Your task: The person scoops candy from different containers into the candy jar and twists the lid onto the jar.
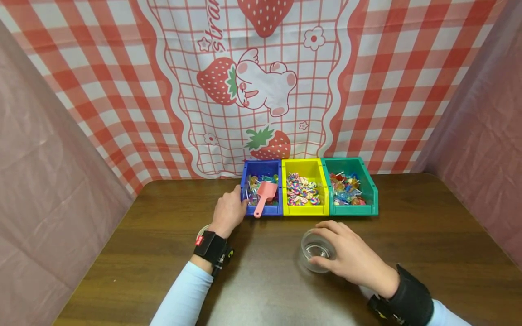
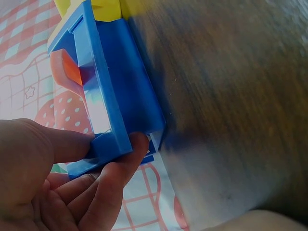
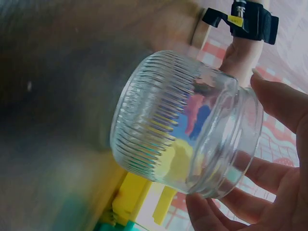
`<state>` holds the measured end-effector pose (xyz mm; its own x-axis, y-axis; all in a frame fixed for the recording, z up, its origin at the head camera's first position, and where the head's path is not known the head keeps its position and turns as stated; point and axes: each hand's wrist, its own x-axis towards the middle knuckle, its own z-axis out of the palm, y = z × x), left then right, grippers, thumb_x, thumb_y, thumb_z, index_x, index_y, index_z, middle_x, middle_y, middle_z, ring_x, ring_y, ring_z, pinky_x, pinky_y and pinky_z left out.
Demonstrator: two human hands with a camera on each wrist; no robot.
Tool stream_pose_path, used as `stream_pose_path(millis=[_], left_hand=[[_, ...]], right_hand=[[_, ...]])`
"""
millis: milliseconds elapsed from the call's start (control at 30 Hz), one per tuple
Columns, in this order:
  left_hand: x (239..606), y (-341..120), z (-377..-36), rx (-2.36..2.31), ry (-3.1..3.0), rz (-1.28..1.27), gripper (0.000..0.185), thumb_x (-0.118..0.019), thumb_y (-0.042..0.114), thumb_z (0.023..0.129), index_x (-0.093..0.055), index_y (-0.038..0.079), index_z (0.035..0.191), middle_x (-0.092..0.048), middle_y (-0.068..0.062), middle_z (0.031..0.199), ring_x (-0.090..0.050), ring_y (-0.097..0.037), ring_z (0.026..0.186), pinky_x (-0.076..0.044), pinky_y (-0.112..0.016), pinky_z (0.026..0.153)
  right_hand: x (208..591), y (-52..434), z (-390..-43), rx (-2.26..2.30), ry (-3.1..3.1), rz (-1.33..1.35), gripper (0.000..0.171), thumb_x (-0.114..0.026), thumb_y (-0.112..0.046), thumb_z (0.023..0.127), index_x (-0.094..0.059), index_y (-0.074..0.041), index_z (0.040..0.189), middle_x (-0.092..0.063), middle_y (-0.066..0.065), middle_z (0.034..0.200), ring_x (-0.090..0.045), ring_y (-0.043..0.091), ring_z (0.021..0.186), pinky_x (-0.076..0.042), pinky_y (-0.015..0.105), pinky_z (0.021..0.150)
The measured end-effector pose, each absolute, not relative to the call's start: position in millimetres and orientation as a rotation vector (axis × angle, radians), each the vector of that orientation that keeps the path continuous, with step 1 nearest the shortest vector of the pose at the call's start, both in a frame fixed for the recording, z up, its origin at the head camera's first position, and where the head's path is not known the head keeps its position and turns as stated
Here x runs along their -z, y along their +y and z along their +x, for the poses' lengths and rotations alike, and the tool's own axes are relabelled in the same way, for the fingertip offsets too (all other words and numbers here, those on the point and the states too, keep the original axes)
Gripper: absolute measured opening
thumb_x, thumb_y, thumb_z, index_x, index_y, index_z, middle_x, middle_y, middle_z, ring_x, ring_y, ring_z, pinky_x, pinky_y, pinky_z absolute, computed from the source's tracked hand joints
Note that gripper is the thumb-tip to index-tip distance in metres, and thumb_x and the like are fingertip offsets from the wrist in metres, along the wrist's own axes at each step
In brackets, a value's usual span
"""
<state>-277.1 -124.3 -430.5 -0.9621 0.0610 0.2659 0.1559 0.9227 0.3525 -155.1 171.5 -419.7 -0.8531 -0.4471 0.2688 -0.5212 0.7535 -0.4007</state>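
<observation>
My left hand (image 1: 227, 212) grips the left side wall of a blue bin (image 2: 132, 79), thumb inside the rim and fingers outside in the left wrist view. A pink scoop (image 1: 265, 192) lies in this bin on small wrapped candies, its handle over the front edge. My right hand (image 1: 355, 254) holds a clear glass jar (image 3: 166, 118) near its mouth, thumb on one side and fingers on the other. The jar is upright at the tabletop, with ribbed lower walls and nothing seen inside it.
Against the blue bin stands a yellow bin (image 1: 306, 210) of swirl lollipops, then a green bin (image 1: 355, 210) of mixed wrapped candies. All three are on the wooden table (image 1: 261, 290) near its back edge. A checked strawberry cloth (image 1: 265, 81) hangs behind them.
</observation>
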Motion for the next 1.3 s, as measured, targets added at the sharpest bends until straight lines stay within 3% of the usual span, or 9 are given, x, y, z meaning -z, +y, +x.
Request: stream_pose_path(millis=[367, 667, 833, 1100, 1200, 1300], left_hand=[[433.7, -122.7, -279.0, 0.530, -2.816, -0.173, 0.032, -0.071, 0.022, 0.093, -0.061, 0.002, 0.115, -0.069, -0.022, 0.087, -0.068, -0.042, 0.077, -0.051, -0.053, 0.060], [435.1, -122.0, -279.7, 0.525, -2.825, -0.153, 0.036, -0.069, 0.023, 0.094, -0.060, 0.002, 0.121, -0.070, -0.022, 0.091, -0.069, -0.041, 0.079, -0.052, -0.053, 0.063], [436.5, -125.3, -277.5, 0.536, -2.825, -0.162, 0.041, -0.069, 0.024, 0.094, -0.059, 0.000, 0.126, -0.070, -0.023, 0.094, -0.069, -0.041, 0.080, -0.053, -0.053, 0.064], [434.6, -128.8, -276.3, 0.535, -2.833, -0.134, 0.042, -0.068, 0.025, 0.095, -0.059, 0.002, 0.128, -0.070, -0.023, 0.097, -0.069, -0.041, 0.083, -0.053, -0.054, 0.067], [434.0, -127.3, -276.5, 0.534, -2.836, -0.150, 0.042, -0.068, 0.026, 0.095, -0.059, 0.001, 0.128, -0.070, -0.023, 0.097, -0.069, -0.041, 0.083, -0.053, -0.054, 0.066], [433.9, -125.8, -276.7, 0.534, -2.835, -0.157, 0.043, -0.069, 0.026, 0.095, -0.059, 0.002, 0.129, -0.070, -0.022, 0.098, -0.069, -0.040, 0.083, -0.053, -0.053, 0.066]], right_hand=[[430.2, 164.5, -153.7, -0.720, -2.695, 0.828, 0.059, -0.074, -0.059, 0.081, -0.070, -0.012, 0.116, -0.060, 0.003, 0.125, -0.058, 0.022, 0.111, -0.051, 0.044, 0.089], [434.8, 157.8, -153.8, -0.739, -2.679, 0.830, 0.052, -0.084, -0.046, 0.077, -0.070, -0.012, 0.114, -0.060, 0.004, 0.125, -0.056, 0.022, 0.113, -0.051, 0.044, 0.089], [430.2, 153.7, -154.0, -0.744, -2.710, 0.851, 0.059, -0.084, -0.050, 0.074, -0.068, -0.013, 0.117, -0.060, 0.000, 0.121, -0.057, 0.018, 0.109, -0.051, 0.042, 0.089], [402.5, 141.8, -173.9, -0.627, -2.841, 0.913, 0.071, -0.058, -0.070, 0.087, -0.064, -0.011, 0.125, -0.064, 0.002, 0.118, -0.060, 0.018, 0.105, -0.050, 0.043, 0.090], [391.0, 133.4, -187.1, -0.550, -2.883, 0.909, 0.067, -0.057, -0.067, 0.090, -0.065, -0.010, 0.125, -0.066, 0.005, 0.116, -0.062, 0.019, 0.103, -0.051, 0.042, 0.089], [382.7, 122.1, -202.6, -0.524, -2.896, 0.950, 0.053, -0.062, -0.054, 0.094, -0.066, -0.008, 0.121, -0.069, 0.006, 0.111, -0.064, 0.019, 0.098, -0.052, 0.041, 0.086]])
